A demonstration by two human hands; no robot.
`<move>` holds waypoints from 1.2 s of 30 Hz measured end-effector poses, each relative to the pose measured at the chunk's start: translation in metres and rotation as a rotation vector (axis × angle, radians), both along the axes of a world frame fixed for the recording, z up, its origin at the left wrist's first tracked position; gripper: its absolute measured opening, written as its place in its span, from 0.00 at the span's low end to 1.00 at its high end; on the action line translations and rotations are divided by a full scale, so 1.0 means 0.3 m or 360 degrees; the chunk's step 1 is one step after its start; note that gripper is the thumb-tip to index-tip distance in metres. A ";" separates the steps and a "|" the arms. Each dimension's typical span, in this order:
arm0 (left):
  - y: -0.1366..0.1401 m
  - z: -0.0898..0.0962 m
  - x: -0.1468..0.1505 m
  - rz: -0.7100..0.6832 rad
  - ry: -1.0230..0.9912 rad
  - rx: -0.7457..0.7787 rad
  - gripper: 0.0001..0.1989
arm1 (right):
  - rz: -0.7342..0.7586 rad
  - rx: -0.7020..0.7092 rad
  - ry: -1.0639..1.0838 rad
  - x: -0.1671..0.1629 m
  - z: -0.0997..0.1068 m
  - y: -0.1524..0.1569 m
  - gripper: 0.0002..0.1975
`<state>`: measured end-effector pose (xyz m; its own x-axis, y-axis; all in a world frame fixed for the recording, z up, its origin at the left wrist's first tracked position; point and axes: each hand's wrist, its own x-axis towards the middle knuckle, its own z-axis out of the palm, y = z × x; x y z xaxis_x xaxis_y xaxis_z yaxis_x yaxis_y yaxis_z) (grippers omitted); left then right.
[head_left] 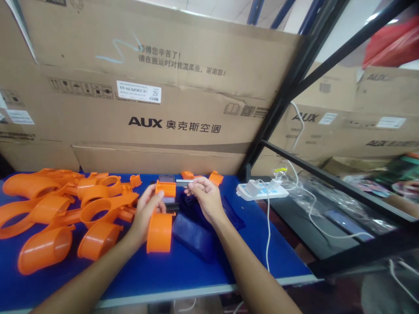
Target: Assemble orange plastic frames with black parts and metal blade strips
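Observation:
My left hand [145, 209] is closed around an orange plastic part [159, 233], which has a wide curved ring at its lower end and a small block at its top. Pinched in my right hand [205, 196] is a thin grey strip [183, 182] with fine marks along one edge. The strip's far end points at the top of the orange part; whether they touch I cannot tell. Dark blue translucent film or pouches [193, 235] lie under my hands. A dark phone-like object [166, 179] sits just behind the orange part.
Many similar orange parts [46, 218] are piled on the left of the blue table [258, 244]. More orange pieces [216, 177] lie behind my right hand. A white power strip [262, 189] with cables sits by the black rack post [278, 104]. Large cardboard boxes [183, 104] stand behind.

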<state>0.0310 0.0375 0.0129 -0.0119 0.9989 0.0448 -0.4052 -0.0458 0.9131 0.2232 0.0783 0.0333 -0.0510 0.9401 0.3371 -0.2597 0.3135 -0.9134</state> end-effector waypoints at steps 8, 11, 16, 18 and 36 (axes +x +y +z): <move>-0.016 0.000 -0.017 -0.0005 0.0000 -0.0050 0.21 | 0.0020 -0.0035 -0.0035 -0.008 -0.011 -0.033 0.15; -0.020 -0.004 -0.017 0.0006 0.0007 -0.0056 0.21 | -0.0012 -0.0020 -0.0028 -0.002 -0.011 -0.035 0.14; -0.019 -0.012 -0.018 0.0034 0.0003 -0.0055 0.21 | -0.0005 -0.0006 -0.0101 -0.001 -0.021 -0.035 0.13; -0.018 -0.014 -0.019 0.0045 -0.0001 -0.0057 0.20 | 0.0001 -0.0006 -0.0112 -0.004 -0.026 -0.035 0.13; -0.089 -0.007 -0.039 -0.0098 0.0260 0.0025 0.28 | 0.0228 0.0062 -0.0375 0.007 -0.002 -0.079 0.14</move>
